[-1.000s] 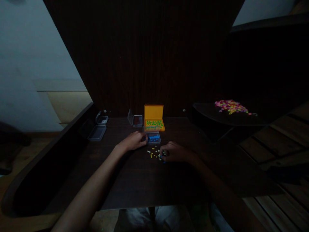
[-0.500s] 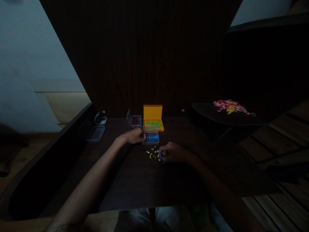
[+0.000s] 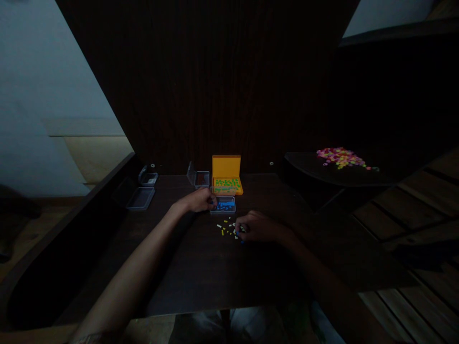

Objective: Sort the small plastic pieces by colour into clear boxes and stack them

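Observation:
My left hand (image 3: pixel 201 199) is at the left end of a small clear plastic box (image 3: pixel 234 210), its fingers bent together over the rim. Blue toy bricks (image 3: pixel 225 205) lie inside that box, and a bit of blue shows beside the fingertips. What the left fingers hold, if anything, is too small to make out. My right hand (image 3: pixel 254 226) is low over the table with thumb and fingers pinched. A small blue brick (image 3: pixel 237 233) shows at its fingertips. Loose yellow and white bricks (image 3: pixel 223 232) are scattered beside it, some partly hidden by the hand.
Behind the clear box stands an open orange case (image 3: pixel 226 166) with green pieces. An open clear box (image 3: pixel 202 179) with brown contents is left of it. Two more clear boxes (image 3: pixel 141 198) lie far left. Colourful pieces (image 3: pixel 342 157) are heaped on a corner shelf (image 3: pixel 304 165) at right.
The fingers of my left hand have shifted slightly at the box's left end, showing more blue beneath them. My right hand stays almost where it was.

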`<control>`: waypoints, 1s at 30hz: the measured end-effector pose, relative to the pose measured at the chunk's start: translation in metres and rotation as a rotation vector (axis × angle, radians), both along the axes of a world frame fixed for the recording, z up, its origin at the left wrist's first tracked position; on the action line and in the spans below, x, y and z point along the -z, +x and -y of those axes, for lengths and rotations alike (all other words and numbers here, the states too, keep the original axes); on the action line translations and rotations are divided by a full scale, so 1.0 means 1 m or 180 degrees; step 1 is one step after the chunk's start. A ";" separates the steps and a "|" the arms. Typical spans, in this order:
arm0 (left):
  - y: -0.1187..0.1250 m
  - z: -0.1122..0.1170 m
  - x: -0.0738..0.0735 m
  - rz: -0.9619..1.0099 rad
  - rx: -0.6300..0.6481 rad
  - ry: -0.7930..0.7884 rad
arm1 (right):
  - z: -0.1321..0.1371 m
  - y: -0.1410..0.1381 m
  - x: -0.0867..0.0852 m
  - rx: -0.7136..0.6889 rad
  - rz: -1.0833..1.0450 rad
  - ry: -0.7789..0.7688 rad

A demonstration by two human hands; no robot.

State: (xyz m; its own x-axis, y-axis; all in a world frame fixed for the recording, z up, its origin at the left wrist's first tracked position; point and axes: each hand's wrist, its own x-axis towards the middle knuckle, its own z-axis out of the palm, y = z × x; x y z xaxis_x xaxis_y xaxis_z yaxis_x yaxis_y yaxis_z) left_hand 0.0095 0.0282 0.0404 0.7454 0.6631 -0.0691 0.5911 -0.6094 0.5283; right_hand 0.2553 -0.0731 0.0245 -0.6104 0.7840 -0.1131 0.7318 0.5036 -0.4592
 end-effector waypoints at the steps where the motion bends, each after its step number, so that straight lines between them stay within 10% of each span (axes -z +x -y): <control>1: -0.001 0.000 -0.001 0.0066 0.0000 -0.0023 | 0.000 0.000 0.000 -0.0009 0.0003 0.0008; 30: -0.006 0.058 0.011 0.0692 -0.0872 0.1221 | -0.003 0.008 -0.003 -0.0008 0.0229 0.0167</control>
